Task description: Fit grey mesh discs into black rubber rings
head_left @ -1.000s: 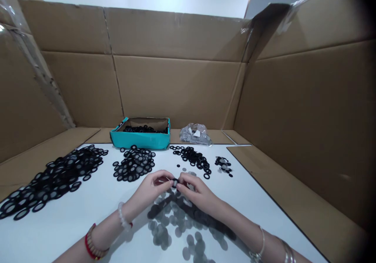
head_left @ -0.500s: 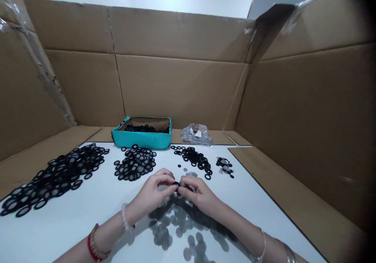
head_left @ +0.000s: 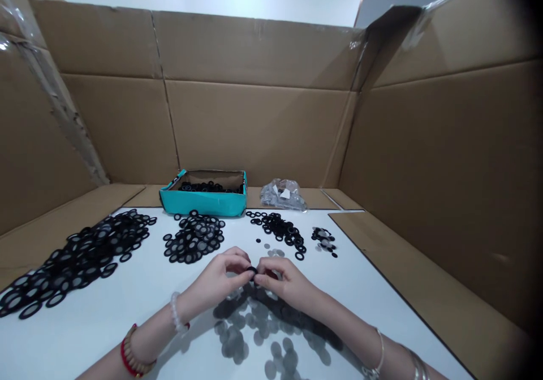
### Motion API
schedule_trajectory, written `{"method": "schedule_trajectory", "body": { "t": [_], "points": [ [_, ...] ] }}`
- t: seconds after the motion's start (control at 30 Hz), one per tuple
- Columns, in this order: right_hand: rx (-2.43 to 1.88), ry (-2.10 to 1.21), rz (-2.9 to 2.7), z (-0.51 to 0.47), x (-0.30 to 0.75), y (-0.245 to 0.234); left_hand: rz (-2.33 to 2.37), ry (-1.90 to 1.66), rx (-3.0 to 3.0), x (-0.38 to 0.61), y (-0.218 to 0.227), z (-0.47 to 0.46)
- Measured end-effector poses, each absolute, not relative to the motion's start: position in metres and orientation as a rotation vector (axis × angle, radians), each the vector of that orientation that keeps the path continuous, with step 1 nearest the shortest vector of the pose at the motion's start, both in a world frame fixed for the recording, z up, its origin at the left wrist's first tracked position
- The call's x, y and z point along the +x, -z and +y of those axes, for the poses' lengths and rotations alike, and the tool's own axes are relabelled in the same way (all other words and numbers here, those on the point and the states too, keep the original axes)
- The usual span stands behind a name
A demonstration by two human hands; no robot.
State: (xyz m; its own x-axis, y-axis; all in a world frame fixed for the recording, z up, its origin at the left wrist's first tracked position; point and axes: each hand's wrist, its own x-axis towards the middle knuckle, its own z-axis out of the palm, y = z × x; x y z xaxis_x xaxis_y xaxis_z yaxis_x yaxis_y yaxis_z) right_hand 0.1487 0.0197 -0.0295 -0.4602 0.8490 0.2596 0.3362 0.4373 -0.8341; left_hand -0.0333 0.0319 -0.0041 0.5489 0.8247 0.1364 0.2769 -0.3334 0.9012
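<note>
Between my two hands, above the white tabletop, is a small black ring (head_left: 252, 272). My left hand (head_left: 223, 275) pinches its left side between thumb and fingers. On the other side, my right hand (head_left: 284, 278) pinches it with thumb and forefinger. Whether a disc sits inside the ring is hidden by the fingers. Below the hands lie scattered thin translucent grey discs (head_left: 232, 343), partly in the shadow of my arms. Just beyond the hands is a pile of plain black rings (head_left: 278, 225).
Rings with grey centres form a long heap (head_left: 89, 250) at left and a smaller pile (head_left: 195, 238) nearer the middle. Behind stand a teal box (head_left: 203, 203) of black rings and a clear plastic bag (head_left: 283, 193). A small mixed pile (head_left: 323, 238) lies right. Cardboard walls (head_left: 254, 125) surround the table.
The camera view has shifted slightly. Both hands stay together on the black ring, which shows a little more between the fingertips and is tilted differently.
</note>
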Motion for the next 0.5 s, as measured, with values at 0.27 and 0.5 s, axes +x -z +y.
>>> {"method": "schedule_trajectory", "body": {
  "t": [0.27, 0.5],
  "points": [
    [-1.1, -0.787, -2.372, 0.005, 0.153, 0.011, 1.304, -0.576, 2.193, -0.074, -0.007, 0.076],
    [-1.102, -0.689, -2.533, -0.001, 0.155, 0.01, 1.906, -0.306, 2.582, -0.103, -0.013, 0.126]
  ]
}}
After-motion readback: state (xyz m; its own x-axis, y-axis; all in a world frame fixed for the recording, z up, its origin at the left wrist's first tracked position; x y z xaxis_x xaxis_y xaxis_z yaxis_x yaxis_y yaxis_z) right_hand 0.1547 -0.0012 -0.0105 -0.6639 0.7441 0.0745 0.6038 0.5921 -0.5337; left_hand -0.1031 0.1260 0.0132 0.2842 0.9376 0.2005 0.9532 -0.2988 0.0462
